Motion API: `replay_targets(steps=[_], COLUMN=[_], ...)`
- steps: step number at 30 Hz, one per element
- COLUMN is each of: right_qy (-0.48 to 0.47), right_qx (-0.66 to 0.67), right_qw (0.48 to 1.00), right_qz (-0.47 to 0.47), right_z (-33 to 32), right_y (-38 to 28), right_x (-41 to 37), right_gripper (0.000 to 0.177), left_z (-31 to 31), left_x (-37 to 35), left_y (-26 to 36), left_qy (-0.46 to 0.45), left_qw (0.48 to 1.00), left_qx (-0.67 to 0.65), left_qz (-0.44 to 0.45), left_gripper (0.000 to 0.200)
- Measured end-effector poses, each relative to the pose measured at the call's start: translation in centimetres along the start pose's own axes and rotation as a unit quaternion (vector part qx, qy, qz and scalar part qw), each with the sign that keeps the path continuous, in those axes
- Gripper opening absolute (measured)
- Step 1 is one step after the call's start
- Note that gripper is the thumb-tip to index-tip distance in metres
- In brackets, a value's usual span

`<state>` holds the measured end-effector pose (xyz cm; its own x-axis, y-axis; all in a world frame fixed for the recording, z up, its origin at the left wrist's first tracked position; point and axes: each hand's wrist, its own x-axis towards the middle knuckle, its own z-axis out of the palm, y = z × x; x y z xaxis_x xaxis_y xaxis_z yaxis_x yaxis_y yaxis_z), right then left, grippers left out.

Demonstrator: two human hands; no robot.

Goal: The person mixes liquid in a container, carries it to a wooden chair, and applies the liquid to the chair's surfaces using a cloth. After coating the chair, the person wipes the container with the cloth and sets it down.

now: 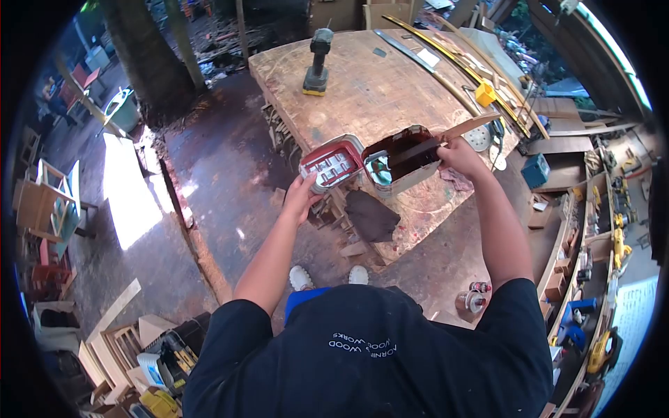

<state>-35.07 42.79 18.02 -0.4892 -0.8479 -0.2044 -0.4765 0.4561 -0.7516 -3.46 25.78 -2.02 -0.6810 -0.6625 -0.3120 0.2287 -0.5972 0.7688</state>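
Observation:
My left hand [300, 198] grips the near side of a shallow tray [333, 167] with a red-stained rim and a pale, ridged inside. Right beside it on the table corner stands a cut-open container [411, 180], its inside coated dark brown. My right hand [456, 155] is closed at the container's right rim around a wooden-handled tool [468, 127]. The pale handle points up and right, while a dark flat part reaches over the opening; its far end blends into the dark inside. A dark cloth [373, 216] drapes over the table edge just below.
A cordless drill [318, 63] stands on the worktable [286, 66]. Long strips [446, 59], a yellow block [486, 93] and a round metal disc [478, 138] lie along its right side. Jars [470, 302] stand on the floor near my right arm. Tool-filled shelves [568, 279] line the right.

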Motion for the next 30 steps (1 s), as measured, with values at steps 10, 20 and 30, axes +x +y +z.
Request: replay_targets(steps=[10,20,30], right_qy=[0.045,0.014,-0.038], right_qx=[-0.013,-0.036,-0.154], right_qw=[0.999,0.999,0.987], right_qz=[0.02,-0.012,-0.028], right_z=[-3.7,-5.2,-5.7], right_y=[0.0,-1.8,-4.9], right_x=[1.3,3.6,5.7], right_gripper=[0.03,0.031,0.037], left_z=[3.7,25.7,29.5], left_x=[3.5,4.3,6.0], left_y=[3.7,16.8,17.3], left_qy=[0.131,-0.23,-0.377], left_qw=[0.831,0.669,0.69], left_qx=[0.471,0.506,0.546], left_qz=[0.265,0.494,0.289], left_gripper=[0.052,0.042,0.049])
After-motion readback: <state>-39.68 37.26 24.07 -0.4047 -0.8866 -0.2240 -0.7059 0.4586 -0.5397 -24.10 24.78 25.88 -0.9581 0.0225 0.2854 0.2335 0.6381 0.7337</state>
